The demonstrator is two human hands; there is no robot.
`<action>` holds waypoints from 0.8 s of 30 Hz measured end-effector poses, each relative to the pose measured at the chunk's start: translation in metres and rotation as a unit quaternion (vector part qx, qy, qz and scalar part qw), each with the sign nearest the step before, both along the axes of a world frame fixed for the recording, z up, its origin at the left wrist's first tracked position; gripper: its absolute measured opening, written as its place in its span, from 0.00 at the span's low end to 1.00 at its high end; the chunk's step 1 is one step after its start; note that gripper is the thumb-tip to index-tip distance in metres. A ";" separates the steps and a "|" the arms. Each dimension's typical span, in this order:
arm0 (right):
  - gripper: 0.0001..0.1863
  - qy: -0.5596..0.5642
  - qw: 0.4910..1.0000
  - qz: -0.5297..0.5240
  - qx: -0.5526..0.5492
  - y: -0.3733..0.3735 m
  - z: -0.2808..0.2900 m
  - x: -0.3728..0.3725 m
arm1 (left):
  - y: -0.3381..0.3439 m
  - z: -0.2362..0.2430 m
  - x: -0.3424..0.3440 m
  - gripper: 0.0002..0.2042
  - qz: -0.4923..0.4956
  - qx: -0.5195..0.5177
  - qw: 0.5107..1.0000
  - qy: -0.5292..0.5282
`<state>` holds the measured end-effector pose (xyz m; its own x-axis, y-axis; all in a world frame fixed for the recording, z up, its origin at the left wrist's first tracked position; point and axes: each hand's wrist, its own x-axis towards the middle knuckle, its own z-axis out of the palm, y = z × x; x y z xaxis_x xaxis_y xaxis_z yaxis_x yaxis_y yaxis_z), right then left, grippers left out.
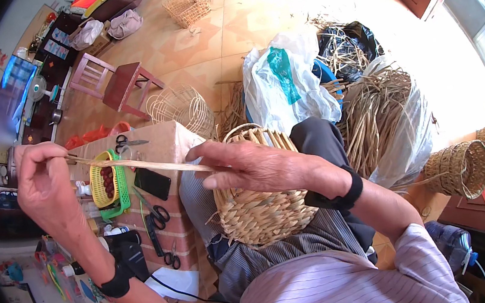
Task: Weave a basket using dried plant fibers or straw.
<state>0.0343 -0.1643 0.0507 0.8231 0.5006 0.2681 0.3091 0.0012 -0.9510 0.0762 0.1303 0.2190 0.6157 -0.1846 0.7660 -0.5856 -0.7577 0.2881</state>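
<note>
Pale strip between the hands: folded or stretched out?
Stretched out: the pale strip runs nearly straight from the left hand to the right hand.

Bright, glare at right, fisheye-bent edges

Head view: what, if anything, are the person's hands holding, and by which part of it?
A pale, straw-coloured strip: the left hand pinches its left end, and the right hand holds it at its other visible end.
</note>
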 end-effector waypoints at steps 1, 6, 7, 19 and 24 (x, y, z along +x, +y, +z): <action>0.19 0.021 0.999 0.049 0.010 0.002 0.004 0.004 | 0.002 0.000 -0.001 0.09 -0.032 -0.040 0.998 0.020; 0.18 0.159 0.971 0.038 0.174 -0.025 0.036 0.006 | -0.008 -0.034 -0.019 0.10 -0.087 -0.184 0.967 0.153; 0.17 0.154 0.968 0.002 0.200 -0.034 0.034 0.006 | -0.012 -0.054 -0.021 0.09 -0.092 -0.172 0.963 0.185; 0.09 0.102 0.938 -0.285 0.168 -0.111 -0.008 -0.015 | -0.124 -0.183 -0.088 0.13 -0.181 0.033 0.929 0.321; 0.03 -0.111 0.932 -0.191 -0.289 -0.071 -0.025 -0.025 | -0.134 -0.195 -0.087 0.11 -0.157 -0.007 0.918 0.364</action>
